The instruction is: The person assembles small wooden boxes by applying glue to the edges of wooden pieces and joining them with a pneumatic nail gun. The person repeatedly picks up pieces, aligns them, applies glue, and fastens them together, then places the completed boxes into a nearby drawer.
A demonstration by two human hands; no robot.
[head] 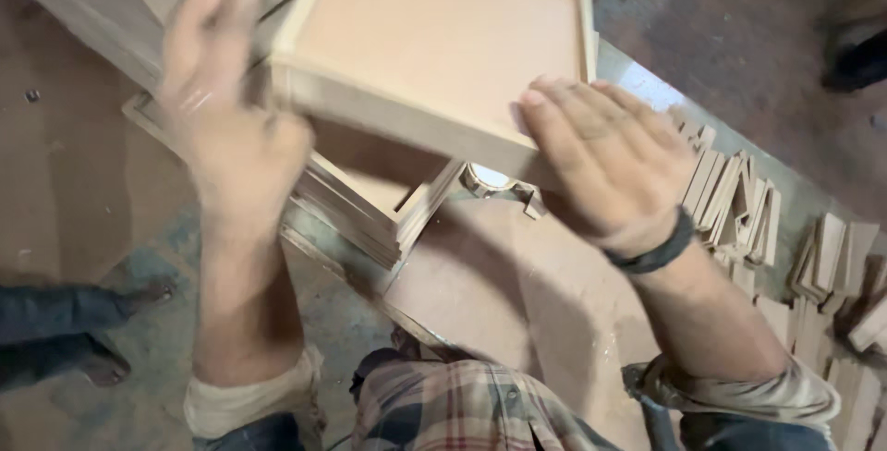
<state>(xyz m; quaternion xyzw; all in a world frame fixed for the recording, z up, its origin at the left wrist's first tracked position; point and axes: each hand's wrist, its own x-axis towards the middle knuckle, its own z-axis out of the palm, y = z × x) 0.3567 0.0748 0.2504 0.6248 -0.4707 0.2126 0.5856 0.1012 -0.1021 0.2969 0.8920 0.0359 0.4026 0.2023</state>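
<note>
Right hand (605, 160), dark band at the wrist, spread flat with fingers (591, 104) together over the near right corner of a shallow wooden tray (439, 40), apparently pressing to steady it; left hand (226, 109), motion-blurred, at the tray's near left corner, grip impossible to tell. Tray between both hands, hollow face up, resting on a stack of similar frames (370, 197) directly beneath, presumably for support at working height. Outward: small curved wooden piece (504, 183) below the right hand, rows of cut wooden strips (739, 201) to its right, board (517, 312) underneath.
</note>
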